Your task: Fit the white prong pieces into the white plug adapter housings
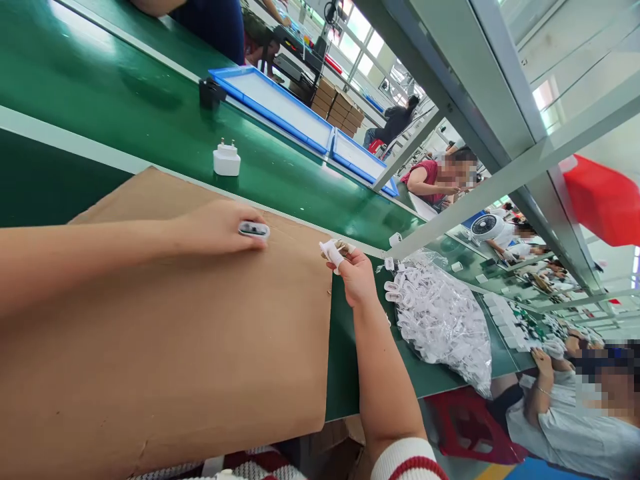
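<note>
Over the brown cardboard sheet point(240, 333), my left hand point(220, 227) has its fingers closed round a small white plastic housing point(254, 231), whose open end shows dark parts inside. My right hand point(357, 270) is at the sheet's right edge and pinches a white plastic piece point(332, 253); small metallic bits show behind it among the fingers. A white two-pin plug adapter point(227, 161) stands on the green surface beyond my left hand. To the right of my right hand lies a clear plastic bag full of white parts point(440, 313).
Blue-rimmed trays point(280, 103) and a black object point(211, 93) lie along the far side. A grey metal frame point(450, 180) slants across the upper right. A seated person point(575, 407) is at the right beside a red stool point(470, 427). Other people sit further back.
</note>
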`<action>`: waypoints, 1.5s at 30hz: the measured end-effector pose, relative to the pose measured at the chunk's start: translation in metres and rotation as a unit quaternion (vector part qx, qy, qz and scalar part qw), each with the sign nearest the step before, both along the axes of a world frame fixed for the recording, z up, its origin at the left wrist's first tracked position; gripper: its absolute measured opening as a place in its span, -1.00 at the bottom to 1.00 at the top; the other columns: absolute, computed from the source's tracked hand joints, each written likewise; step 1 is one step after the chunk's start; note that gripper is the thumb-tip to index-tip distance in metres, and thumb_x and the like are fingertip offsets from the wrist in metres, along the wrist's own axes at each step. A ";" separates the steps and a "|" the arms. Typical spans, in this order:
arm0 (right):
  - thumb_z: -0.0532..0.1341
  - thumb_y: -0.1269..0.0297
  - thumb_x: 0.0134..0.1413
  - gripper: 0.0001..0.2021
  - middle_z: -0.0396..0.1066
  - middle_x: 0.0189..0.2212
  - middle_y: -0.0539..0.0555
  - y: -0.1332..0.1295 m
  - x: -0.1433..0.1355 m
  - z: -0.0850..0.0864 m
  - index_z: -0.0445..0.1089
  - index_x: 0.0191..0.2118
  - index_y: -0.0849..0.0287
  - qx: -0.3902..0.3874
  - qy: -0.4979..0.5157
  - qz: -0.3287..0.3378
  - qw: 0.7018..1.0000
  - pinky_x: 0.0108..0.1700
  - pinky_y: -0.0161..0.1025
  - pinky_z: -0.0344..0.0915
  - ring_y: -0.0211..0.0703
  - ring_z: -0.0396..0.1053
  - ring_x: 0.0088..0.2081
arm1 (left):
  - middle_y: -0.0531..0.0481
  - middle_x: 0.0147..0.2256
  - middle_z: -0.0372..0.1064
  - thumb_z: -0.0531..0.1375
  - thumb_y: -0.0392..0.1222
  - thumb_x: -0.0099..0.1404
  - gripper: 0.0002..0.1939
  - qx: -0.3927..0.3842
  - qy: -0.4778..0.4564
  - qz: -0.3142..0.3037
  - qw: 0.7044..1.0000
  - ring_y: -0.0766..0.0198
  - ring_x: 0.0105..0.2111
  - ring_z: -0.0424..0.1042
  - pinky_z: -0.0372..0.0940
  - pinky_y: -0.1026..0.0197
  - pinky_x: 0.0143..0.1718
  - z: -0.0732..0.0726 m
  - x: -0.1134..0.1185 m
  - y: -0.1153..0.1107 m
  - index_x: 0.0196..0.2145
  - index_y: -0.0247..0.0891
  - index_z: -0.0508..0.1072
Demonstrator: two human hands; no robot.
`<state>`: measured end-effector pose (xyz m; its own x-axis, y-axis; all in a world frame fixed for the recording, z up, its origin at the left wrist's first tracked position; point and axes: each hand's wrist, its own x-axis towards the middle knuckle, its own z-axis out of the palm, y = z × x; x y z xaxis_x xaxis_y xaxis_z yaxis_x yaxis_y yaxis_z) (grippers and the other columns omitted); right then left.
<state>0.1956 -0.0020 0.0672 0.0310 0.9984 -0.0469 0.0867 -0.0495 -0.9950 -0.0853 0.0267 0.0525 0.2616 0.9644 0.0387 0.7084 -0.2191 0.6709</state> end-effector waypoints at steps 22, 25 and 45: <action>0.25 0.57 0.08 -0.66 0.55 -0.24 0.05 -0.019 -0.026 -0.020 0.61 -0.12 0.06 0.340 -0.454 0.099 0.818 -0.04 -0.10 0.36 -0.03 0.36 -0.15 | -0.04 -0.39 0.36 0.26 0.26 0.08 -0.55 -0.013 -0.150 -0.103 0.983 0.13 -0.37 0.39 0.19 0.18 -0.36 -0.030 0.055 -0.024 -0.50 -0.23 0.43; 0.26 0.60 -0.02 -0.65 0.54 -0.30 0.05 -0.016 -0.025 -0.019 0.62 -0.18 0.07 0.337 -0.478 0.096 0.806 -0.12 -0.11 0.33 -0.03 0.32 -0.20 | -0.04 -0.40 0.36 0.26 0.25 0.06 -0.56 -0.017 -0.150 -0.094 0.984 0.14 -0.38 0.38 0.18 0.17 -0.37 -0.030 0.056 -0.024 -0.51 -0.23 0.41; 0.40 0.23 0.22 -0.50 0.57 0.09 0.04 -0.043 -0.016 -0.034 0.44 0.27 -0.03 0.199 -0.449 -0.025 0.870 0.28 -0.09 0.24 -0.01 0.41 0.13 | -0.18 -0.16 0.56 0.14 0.37 0.12 -0.35 0.043 -0.116 -0.082 0.989 -0.04 -0.24 0.51 0.41 0.04 -0.17 -0.024 0.058 -0.042 -0.09 -0.20 0.52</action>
